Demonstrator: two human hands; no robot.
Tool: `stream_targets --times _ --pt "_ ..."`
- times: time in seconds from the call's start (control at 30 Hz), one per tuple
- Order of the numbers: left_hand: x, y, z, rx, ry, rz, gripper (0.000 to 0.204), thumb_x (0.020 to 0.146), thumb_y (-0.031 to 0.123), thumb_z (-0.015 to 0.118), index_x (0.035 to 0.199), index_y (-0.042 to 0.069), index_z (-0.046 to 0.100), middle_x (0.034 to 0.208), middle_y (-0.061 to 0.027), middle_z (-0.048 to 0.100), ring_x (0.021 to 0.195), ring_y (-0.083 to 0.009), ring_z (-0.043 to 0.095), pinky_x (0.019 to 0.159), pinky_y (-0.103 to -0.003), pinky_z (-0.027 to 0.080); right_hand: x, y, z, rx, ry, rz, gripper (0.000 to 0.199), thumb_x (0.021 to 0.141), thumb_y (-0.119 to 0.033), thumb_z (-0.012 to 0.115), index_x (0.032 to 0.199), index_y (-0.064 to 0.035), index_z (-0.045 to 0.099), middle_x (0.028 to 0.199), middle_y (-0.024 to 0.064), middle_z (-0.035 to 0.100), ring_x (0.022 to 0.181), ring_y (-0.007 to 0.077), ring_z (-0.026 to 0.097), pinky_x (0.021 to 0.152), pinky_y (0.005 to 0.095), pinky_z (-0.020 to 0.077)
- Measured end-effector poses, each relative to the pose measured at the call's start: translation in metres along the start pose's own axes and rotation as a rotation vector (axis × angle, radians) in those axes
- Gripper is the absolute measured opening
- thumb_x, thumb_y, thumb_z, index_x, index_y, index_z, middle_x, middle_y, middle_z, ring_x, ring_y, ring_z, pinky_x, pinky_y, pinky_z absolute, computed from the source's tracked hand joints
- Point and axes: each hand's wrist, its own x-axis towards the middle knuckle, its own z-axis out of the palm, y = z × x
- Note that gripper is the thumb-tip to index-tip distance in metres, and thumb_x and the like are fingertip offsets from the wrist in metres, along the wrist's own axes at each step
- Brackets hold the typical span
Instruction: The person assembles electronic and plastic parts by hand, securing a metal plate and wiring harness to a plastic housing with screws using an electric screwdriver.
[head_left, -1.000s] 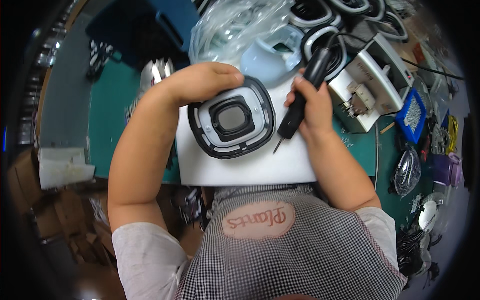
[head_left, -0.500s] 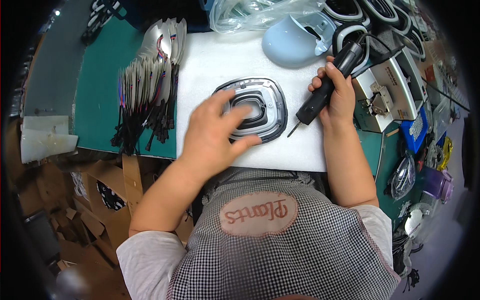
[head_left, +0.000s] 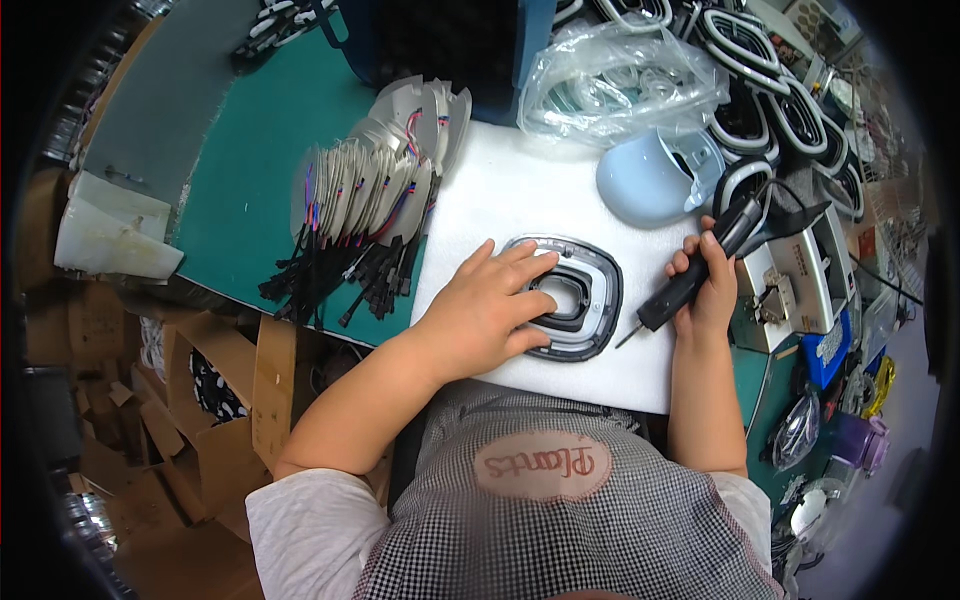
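A black electric screwdriver [head_left: 697, 268] is wrapped in my right hand [head_left: 712, 285], its thin bit tilted down toward the lower left, apart from anything. My left hand [head_left: 490, 308] lies with fingers spread over the left side of a rounded grey-and-black frame [head_left: 603, 300]. One fingertip reaches the edge of the central opening, and the hand covers part of the frame's left side. The frame rests flat on a white foam sheet [head_left: 480, 215]. Beyond the screwdriver, a light blue curved plastic shell [head_left: 640, 185] stands on the foam.
Left of the foam, thin pale sheets with wires [head_left: 365, 190] stand bunched on the green mat [head_left: 245, 190]. A clear plastic bag [head_left: 620, 85] and a blue bin [head_left: 535, 50] sit at the back. On the right are several ring frames [head_left: 745, 45] and a white boxy device [head_left: 800, 270].
The whole view has shifted, so the bench appears farther right and lower. My left hand, blurred before, now rests at the frame's left side. The screwdriver stays in my right hand.
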Motion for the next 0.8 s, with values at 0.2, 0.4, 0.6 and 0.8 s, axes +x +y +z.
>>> stream_targets --times 0.2,0.4,0.6,0.8 --pt "0.059 -0.042 -0.087 0.149 0.622 -0.038 0.024 0.082 0.011 0.073 0.106 0.008 0.073 0.11 -0.0102 0.069 0.102 -0.0282 0.064 0.092 -0.035 0.049 0.0 -0.001 -0.001 -0.009 0.019 -0.01 0.039 0.095 -0.016 0.06 0.129 -0.0051 0.046 0.084 0.0085 0.055 0.066 0.0175 0.057 0.06 0.0322 0.0508" --pt "0.133 -0.126 -0.126 0.236 0.611 -0.335 0.026 0.091 0.024 0.065 0.113 0.011 0.071 0.108 -0.013 0.07 0.101 -0.032 0.065 0.088 -0.041 0.052 -0.001 0.0 0.004 -0.003 0.007 0.006 0.041 0.095 -0.016 0.06 0.131 -0.0049 0.044 0.084 0.0087 0.054 0.065 0.0172 0.056 0.06 0.0322 0.0508" --pt "0.177 -0.152 -0.122 0.458 0.495 -0.422 0.042 0.09 0.04 0.065 0.127 0.021 0.066 0.119 -0.0135 0.067 0.114 -0.0323 0.062 0.096 -0.042 0.051 0.0 -0.001 0.0 0.009 -0.003 0.006 0.041 0.096 -0.016 0.059 0.132 -0.0051 0.044 0.085 0.0089 0.054 0.066 0.0172 0.057 0.06 0.0321 0.0513" --pt "0.203 -0.182 -0.119 0.489 0.316 -0.451 0.031 0.089 0.038 0.066 0.113 0.02 0.074 0.114 -0.0107 0.071 0.105 -0.0306 0.066 0.091 -0.041 0.052 0.003 0.001 0.003 0.012 -0.024 0.007 0.041 0.096 -0.017 0.059 0.132 -0.0055 0.043 0.086 0.0092 0.054 0.067 0.0169 0.056 0.061 0.0328 0.0514"
